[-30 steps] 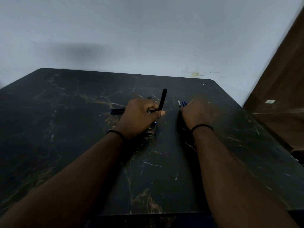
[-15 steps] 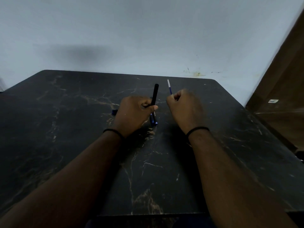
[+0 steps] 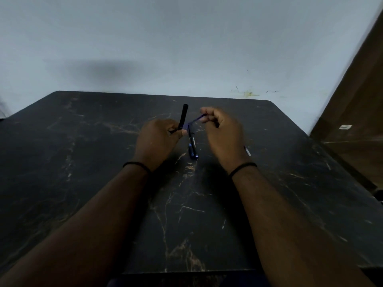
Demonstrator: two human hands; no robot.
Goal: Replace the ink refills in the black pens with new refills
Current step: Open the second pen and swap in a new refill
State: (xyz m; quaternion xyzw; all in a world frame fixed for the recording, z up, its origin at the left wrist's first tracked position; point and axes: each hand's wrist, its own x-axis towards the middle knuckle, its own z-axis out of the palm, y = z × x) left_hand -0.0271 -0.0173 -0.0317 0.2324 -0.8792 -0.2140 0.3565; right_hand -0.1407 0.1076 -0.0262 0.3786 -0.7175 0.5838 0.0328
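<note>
My left hand (image 3: 159,139) is closed around a black pen barrel (image 3: 183,117) that stands nearly upright, its top end pointing away from me. My right hand (image 3: 223,133) pinches a thin blue refill (image 3: 195,120) that slants down and left toward the barrel; motion blurs it. Between my hands a black pen with a blue end (image 3: 192,145) lies on the dark marble table (image 3: 83,162). A small pale piece (image 3: 247,151), perhaps another refill tip, peeks out just right of my right wrist.
A pale wall stands behind the table's far edge. A brown wooden panel (image 3: 356,121) rises at the right, beside the table's right edge. Both wrists wear thin black bands.
My right hand lifted a refill off the table, held it upright, then tipped it down and left toward the barrel. My left hand shifted the barrel slightly left.
</note>
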